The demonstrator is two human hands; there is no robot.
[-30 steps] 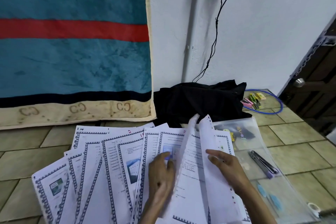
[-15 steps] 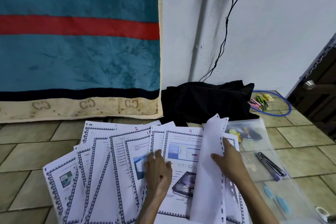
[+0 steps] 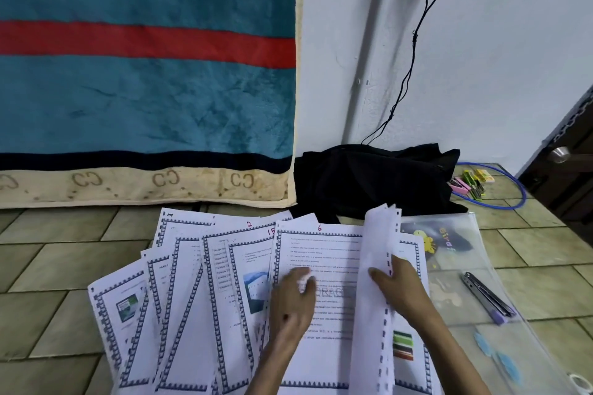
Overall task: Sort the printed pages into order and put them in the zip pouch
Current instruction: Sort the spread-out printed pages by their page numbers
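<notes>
A different sheet now tops the centre pile, page 6 point(image 3: 321, 266); the left hand point(image 3: 293, 301) slides up over it, while the right hand point(image 3: 401, 289) holds lifted sheets point(image 3: 373, 282) more upright.

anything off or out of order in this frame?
Yes. The fanned printed pages carry red handwritten numbers that run 2, 15, 6 from left to right, so they are not in sequence. The right hand holds several sheets lifted on edge. The zip pouch lies partly under the pages.

Blanket point(image 3: 144, 99) teal, red stripe; pages point(image 3: 192, 314) white – blue patterned borders; bag point(image 3: 369, 179) black.
</notes>
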